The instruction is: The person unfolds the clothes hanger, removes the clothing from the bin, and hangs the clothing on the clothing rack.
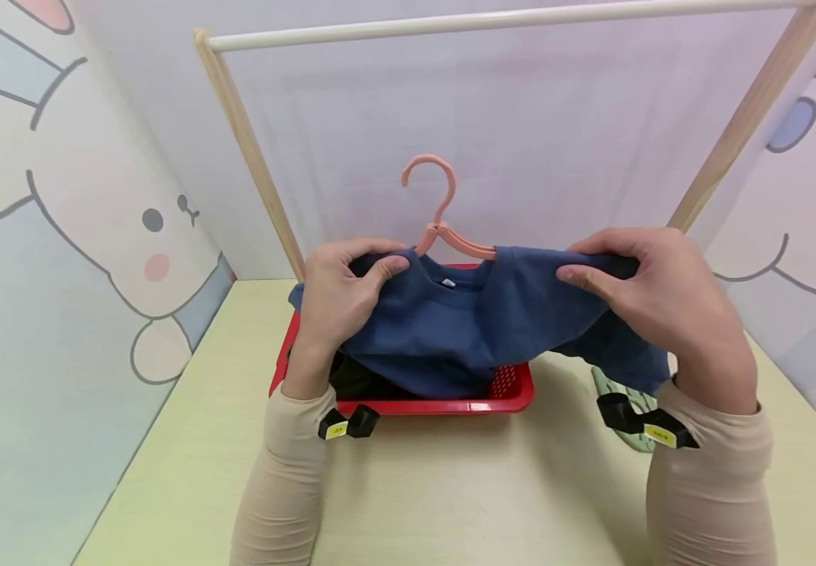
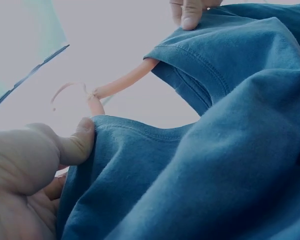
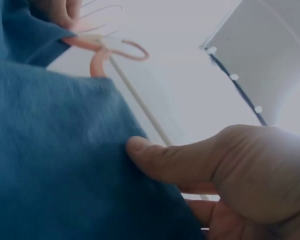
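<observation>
Fingers of the left hand point(image 1: 337, 297) pinch one shoulder of a blue shirt point(image 1: 450, 330) close to its neck, held over a red basket point(image 1: 408, 407) toward the back edge of the desk point(image 1: 450, 487), between the left and right edges. A pink hanger point(image 1: 439, 228) stands hook-up through the neck opening, its arms mostly hidden in the cloth. The right hand point(image 1: 666, 303) pinches the other shoulder farther out; below it fabric droops, hiding part of a green item point(image 1: 630, 439) nearer the desk's right edge. Should either pinch slacken, the hanger could tip or slide out of a shoulder and the shirt sag into the basket. The white neck label point(image 1: 448, 283) and the yellow stickers point(image 1: 337, 430) at both wrists are too small to read
</observation>
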{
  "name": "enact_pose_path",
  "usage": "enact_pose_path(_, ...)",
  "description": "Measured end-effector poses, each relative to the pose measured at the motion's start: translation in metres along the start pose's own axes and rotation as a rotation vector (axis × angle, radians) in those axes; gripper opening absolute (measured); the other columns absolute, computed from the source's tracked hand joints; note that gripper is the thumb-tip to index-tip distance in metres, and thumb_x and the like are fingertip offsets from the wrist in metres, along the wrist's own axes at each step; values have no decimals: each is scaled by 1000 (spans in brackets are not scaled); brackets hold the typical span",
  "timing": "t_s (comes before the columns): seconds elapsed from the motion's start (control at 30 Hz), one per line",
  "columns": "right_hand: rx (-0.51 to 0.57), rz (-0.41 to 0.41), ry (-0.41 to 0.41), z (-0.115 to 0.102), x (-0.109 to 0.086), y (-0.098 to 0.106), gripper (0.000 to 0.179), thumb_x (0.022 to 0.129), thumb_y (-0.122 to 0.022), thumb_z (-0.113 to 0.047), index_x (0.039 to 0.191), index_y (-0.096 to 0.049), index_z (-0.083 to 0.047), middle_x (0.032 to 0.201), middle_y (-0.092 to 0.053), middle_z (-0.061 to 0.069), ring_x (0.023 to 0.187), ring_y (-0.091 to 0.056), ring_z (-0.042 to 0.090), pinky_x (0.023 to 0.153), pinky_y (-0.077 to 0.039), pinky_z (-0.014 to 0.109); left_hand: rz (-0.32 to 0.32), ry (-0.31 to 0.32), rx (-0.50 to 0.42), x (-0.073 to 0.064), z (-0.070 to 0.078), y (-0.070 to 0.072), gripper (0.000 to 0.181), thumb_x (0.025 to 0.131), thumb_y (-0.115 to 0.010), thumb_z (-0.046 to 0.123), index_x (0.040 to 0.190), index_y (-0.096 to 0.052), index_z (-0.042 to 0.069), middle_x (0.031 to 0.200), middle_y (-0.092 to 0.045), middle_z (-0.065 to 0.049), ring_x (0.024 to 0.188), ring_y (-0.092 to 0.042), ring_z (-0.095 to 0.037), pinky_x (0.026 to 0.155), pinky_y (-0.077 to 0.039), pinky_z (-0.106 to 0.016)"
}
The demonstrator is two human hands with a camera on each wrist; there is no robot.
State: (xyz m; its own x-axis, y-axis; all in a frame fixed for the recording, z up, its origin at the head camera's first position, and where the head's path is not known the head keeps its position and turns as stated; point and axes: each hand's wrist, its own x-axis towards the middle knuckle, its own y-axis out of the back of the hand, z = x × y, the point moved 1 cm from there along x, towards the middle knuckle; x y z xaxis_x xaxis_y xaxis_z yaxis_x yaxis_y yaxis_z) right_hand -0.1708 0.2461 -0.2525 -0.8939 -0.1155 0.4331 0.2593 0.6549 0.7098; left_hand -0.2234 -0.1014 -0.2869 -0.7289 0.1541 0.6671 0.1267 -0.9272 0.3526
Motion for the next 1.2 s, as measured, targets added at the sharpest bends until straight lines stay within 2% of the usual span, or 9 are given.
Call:
enact_pose_path(0.27,-20,-39,-2,12,1,8,3,98,-89,-23,101,-89,-22,92,-79,0,81,-60,5,73,-41,16,-5,-14,-2,1,1,0,16,96,-89,14,110,-89,6,103,-85,-8,94,-79,-17,87,-61,-29)
enact_pose_path(0.5,-24,-63,-8,14,1,9,1,100,-87,-21,100,-88,-22,91,-78,1,82,-59,7,72,-41,17,-3,-21,9,1,2,1,16,96,-89,14,110,-89,6,102,-85,-8,94,-79,-17,86,-61,-29)
enact_pose_path(0.7,-35,-4,-51,15,3,10,7,102,-82,-16,100,-88,-19,86,-76,-4,80,-55,7,68,-38,21,-22,-6,16,0,3,2,18,97,-89,18,112,-89,8,105,-85,-6,98,-79,-16,89,-62,-33)
enact_pose_path(0.83,-46,55,-86,18,3,13,6,102,-82,-18,100,-87,-16,80,-70,-18,78,-55,5,67,-38,21,-22,-9,32,1,0,10,22,96,-90,19,117,-89,10,110,-86,-4,105,-79,-15,95,-61,-33)
enact_pose_path(0.97,-49,83,-102,20,2,17,6,102,-82,-18,101,-87,-13,77,-67,-22,75,-54,5,65,-38,21,0,-9,47,2,-8,24,24,97,-89,17,120,-87,10,112,-85,-3,101,-78,-12,91,-61,-28)
enact_pose_path(1.07,-51,104,-123,22,2,19,8,102,-81,-18,101,-87,-12,74,-67,-21,74,-54,4,64,-38,21,18,23,50,2,-13,35,21,99,-88,17,119,-88,11,111,-85,-2,92,-75,-12,85,-59,-25)
enact_pose_path(1.2,-55,147,-167,22,0,24,11,103,-79,-18,102,-85,-8,68,-63,-21,69,-52,4,61,-37,21,21,93,36,1,-14,47,18,101,-85,19,117,-88,12,112,-83,-3,91,-73,-13,82,-57,-26)
